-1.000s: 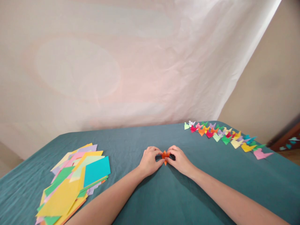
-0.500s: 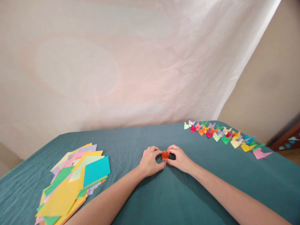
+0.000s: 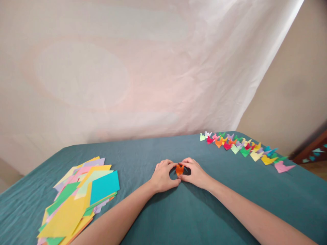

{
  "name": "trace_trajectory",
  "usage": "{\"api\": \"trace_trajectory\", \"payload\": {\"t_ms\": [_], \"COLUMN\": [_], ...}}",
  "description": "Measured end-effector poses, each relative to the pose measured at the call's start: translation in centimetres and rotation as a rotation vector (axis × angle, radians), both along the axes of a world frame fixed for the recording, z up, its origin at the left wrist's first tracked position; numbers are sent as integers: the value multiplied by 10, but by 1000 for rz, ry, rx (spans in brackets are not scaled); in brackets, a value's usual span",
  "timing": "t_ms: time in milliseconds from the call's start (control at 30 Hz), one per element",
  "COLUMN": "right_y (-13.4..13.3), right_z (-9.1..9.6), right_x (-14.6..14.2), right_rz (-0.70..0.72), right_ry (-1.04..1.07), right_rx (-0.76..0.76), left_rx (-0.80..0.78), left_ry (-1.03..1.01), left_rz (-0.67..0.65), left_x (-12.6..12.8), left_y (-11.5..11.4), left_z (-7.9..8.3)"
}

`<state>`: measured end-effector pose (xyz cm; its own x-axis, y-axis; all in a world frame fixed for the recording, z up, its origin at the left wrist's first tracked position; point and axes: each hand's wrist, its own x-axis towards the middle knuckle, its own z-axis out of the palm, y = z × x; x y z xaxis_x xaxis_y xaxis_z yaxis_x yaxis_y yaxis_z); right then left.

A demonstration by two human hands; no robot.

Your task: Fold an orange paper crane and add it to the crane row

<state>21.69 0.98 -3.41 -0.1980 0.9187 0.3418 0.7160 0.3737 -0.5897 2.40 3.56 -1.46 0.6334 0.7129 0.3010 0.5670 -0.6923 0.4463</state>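
Note:
Between my two hands is a small orange folded-paper bird (image 3: 180, 169), with two points sticking up. My left hand (image 3: 163, 176) curves around its left side, thumb and fingertips closed on the paper. From the other side my right hand (image 3: 195, 173) pinches it, index finger at the top and thumb near the lower edge. Both hands rest low over the middle of the table. Fingertips hide parts of the bird's edges.
To the left lies a loose pile of coloured paper sheets (image 3: 68, 212), a blue sheet (image 3: 105, 186) on top. Rows of small folded paper birds (image 3: 245, 151) stand along the right side of the dark green tablecloth (image 3: 158, 217). Behind hangs a pale cloth (image 3: 153, 75).
My hands stay almost in place around the orange paper bird, which shows slightly more of its front face now. The camera view has shifted a little.

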Motion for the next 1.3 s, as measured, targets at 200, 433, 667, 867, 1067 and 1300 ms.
{"api": "trace_trajectory", "payload": {"t_ms": [200,433,667,867,1067,1300], "right_y": [-5,-11,-8,-8,-13,-18], "right_z": [2,7,2,7,13,16], "right_x": [2,0,-1,-2,-2,-7], "right_rz": [15,31,-24,-1,60,120], "right_ry": [111,215,177,189,274,162], "right_rx": [5,56,97,51,59,126], "left_rx": [-47,-87,-91,-120,-151,-224], "left_ry": [-45,-137,-169,-185,-181,-201], "left_rz": [-7,25,40,24,15,-19], "left_x": [-2,-1,-2,-2,-1,-2], "left_y": [2,7,11,11,9,7], "left_z": [0,-3,-9,-8,-1,1]}}
